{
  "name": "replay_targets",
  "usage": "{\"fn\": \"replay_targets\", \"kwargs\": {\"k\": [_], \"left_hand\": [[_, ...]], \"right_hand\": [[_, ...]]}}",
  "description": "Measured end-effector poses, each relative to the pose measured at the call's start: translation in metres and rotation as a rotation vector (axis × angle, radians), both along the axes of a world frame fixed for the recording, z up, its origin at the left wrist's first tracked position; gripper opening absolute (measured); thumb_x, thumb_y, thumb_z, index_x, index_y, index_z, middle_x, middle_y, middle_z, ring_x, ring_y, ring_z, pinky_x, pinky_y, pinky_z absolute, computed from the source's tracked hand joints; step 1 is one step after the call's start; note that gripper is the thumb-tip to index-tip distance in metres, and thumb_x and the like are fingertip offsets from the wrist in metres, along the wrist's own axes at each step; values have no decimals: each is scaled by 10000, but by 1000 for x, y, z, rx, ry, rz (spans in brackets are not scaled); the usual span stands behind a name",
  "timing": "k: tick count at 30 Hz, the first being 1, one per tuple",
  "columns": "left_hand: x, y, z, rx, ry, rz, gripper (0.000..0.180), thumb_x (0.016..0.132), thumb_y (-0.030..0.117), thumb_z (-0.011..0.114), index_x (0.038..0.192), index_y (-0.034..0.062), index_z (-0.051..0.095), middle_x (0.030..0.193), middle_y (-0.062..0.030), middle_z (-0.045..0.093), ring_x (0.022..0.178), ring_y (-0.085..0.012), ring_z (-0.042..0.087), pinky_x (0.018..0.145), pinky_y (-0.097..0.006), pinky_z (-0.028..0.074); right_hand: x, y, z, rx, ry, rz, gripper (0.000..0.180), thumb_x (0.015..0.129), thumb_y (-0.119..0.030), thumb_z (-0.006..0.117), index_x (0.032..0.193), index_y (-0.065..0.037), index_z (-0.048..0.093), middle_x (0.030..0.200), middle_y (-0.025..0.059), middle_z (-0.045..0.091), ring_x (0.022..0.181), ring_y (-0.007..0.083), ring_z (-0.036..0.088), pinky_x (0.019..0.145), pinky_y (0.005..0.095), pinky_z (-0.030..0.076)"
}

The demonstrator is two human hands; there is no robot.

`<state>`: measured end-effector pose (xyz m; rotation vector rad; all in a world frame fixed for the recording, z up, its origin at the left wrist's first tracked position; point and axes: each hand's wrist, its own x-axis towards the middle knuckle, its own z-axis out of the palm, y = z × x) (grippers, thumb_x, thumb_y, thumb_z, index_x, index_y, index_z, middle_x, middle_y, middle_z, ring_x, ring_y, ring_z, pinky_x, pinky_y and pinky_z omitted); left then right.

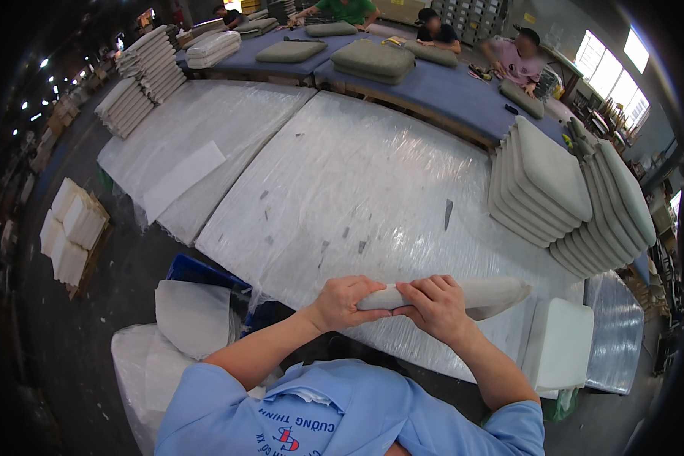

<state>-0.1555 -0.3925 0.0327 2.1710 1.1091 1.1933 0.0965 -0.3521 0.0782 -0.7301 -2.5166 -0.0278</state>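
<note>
A light grey seat cushion [498, 292] is held up edge-on above the near edge of the plastic-wrapped table [342, 190]. Its left end is gripped by my left hand [347, 302], thumb on top and fingers curled round the rim. Close beside it, my right hand [437, 308] clasps the same edge, fingers folded over the top. The cushion's far right part extends past my right hand. To the right, a white foam pad [561, 343] leans at the table's edge.
Tall stacks of grey cushions [543, 178] stand at the table's right. Beyond it, people work at blue tables [463, 95] bearing cushions. A white sheet [182, 178] lies on the left table. White pads [194, 315] sit near my left elbow; a pallet of white stacks [72, 228] is far left.
</note>
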Motion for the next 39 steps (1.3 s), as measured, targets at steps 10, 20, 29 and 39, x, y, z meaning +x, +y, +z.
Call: {"fn": "replay_targets", "kwargs": {"k": [10, 20, 29, 39], "left_hand": [[14, -2, 34, 214, 176, 92, 438, 831, 246, 841, 1181, 15, 717, 1047, -133, 745, 892, -339, 733, 761, -391, 592], [15, 9, 14, 243, 150, 77, 303, 864, 146, 785, 1143, 36, 739, 979, -116, 745, 787, -281, 720, 678, -373, 585], [21, 7, 20, 145, 77, 94, 179, 892, 109, 746, 1056, 39, 738, 904, -127, 739, 760, -295, 713, 665, -388, 577], [15, 10, 40, 5, 208, -116, 446, 881, 124, 751, 1275, -2, 584, 1092, -191, 721, 883, -370, 718, 767, -463, 572]], "right_hand": [[1, 11, -4, 22, -2, -4, 336, 862, -398, 772, 1084, -149, 729, 852, -20, 651, 776, 183, 643, 715, 339, 484], [-2, 14, -3, 38, 16, -5, 235, 913, -382, 733, 1026, -177, 722, 794, -50, 620, 741, 151, 637, 683, 320, 471], [-1, 10, -1, -5, 18, -9, 218, 939, -372, 722, 1036, -178, 744, 793, -48, 627, 746, 151, 637, 699, 321, 468], [3, 7, -3, -9, 49, -36, 208, 926, -377, 730, 1000, -183, 736, 793, -51, 636, 745, 153, 632, 697, 320, 464]]}}
